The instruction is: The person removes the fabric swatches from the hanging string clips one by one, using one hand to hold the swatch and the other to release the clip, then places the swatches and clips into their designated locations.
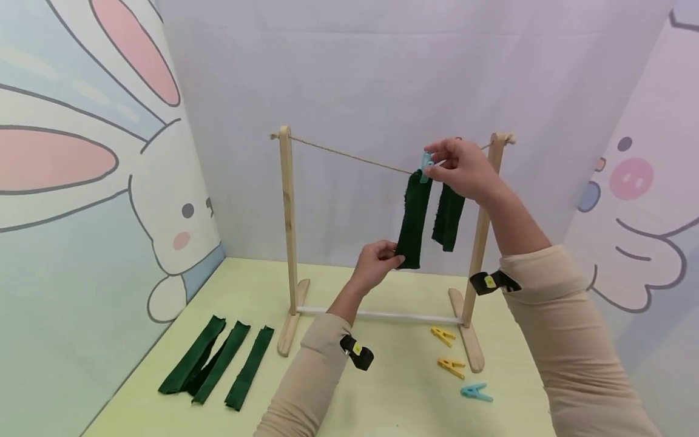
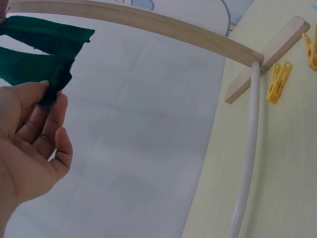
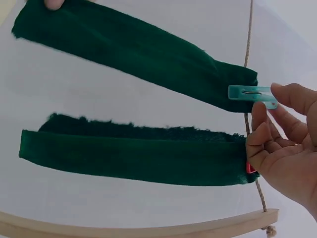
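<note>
A dark green cloth strip (image 1: pixel 415 218) hangs over the rope line (image 1: pixel 349 155), with a light blue clothespin (image 3: pixel 242 92) clamped across its top end. My right hand (image 1: pixel 464 167) pinches the tail of that clothespin between thumb and fingers. Lower down, my left hand (image 1: pixel 377 264) pinches the strip's bottom corner and draws it a little to the left. Just right of it hangs a second green strip (image 3: pixel 138 158), pinned by a red clothespin (image 3: pixel 251 167) that my right hand partly hides.
The line sags between two wooden posts (image 1: pixel 289 218) joined by a white bar (image 1: pixel 382 315). Several green strips (image 1: pixel 248 367) lie on the table at left. Two yellow clothespins (image 1: pixel 451 367) and a blue one (image 1: pixel 476 392) lie near the right foot. Rabbit-printed panel (image 1: pixel 180 182) stands at left.
</note>
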### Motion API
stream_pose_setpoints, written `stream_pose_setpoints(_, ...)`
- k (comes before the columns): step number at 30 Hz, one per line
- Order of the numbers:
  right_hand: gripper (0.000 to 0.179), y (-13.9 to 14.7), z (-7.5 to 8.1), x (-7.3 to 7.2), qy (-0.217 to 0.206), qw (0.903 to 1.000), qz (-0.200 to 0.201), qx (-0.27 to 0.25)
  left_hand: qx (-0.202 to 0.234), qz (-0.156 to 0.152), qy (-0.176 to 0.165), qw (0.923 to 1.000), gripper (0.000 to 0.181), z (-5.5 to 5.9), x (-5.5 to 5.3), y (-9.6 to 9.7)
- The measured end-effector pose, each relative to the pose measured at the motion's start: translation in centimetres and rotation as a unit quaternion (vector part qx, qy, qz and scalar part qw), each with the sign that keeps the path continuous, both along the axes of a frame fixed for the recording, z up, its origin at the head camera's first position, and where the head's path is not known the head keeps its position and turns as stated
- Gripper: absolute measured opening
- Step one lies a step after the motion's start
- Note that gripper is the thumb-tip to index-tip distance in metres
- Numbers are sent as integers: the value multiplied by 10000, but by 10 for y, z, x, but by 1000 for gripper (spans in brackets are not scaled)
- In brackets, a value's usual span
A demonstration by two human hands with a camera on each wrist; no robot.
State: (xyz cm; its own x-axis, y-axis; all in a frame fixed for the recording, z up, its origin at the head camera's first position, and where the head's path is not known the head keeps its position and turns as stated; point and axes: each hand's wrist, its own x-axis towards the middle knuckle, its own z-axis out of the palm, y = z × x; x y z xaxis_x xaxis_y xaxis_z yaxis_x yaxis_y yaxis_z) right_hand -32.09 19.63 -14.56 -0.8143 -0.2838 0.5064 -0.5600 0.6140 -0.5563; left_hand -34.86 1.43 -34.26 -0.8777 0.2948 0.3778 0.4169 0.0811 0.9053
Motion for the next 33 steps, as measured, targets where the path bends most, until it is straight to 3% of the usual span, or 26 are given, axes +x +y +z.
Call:
stream_pose_setpoints(3, 33, 1, -4, 0, 468, 9988, -109, 112, 38, 0, 33, 10000, 20, 0, 0, -2)
stream_pose_setpoints(6, 31, 3, -6, -1, 693, 9975, -153, 68, 40, -33, 35, 10000, 19, 12, 11, -5)
stream_pose_setpoints(11, 28, 3, -12, 2, 910, 9952, -326, -178, 57, -5, -49, 10000, 20, 9, 11, -6)
stream_pose_setpoints(13, 26, 1, -16, 5, 1094, 9926, -387, -354, 53, 18, -104, 9999, 21, 1, 6, -7)
stream_pose_setpoints(17, 22, -1, -20, 6, 1399, 9855, -403, -871, 39, 114, -34, 9999, 20, 1, 11, -13)
stream_pose_setpoints(21, 22, -2, -20, 3, 1288, 9762, -376, -1706, 117, 118, 83, 9998, 17, 1, 11, -18)
stream_pose_setpoints(25, 19, 0, -20, -1, 1030, 9574, -188, -2692, 190, -67, 71, 9998, 16, 2, 12, -18)
stream_pose_setpoints(31, 18, 5, -25, 3, 923, 9052, 533, -4115, 272, -264, -13, 9993, 16, 3, 18, -19)
stream_pose_setpoints(33, 21, 7, -29, 10, 908, 8944, 709, -4322, 250, -279, -9, 9993, 16, 3, 21, -22)
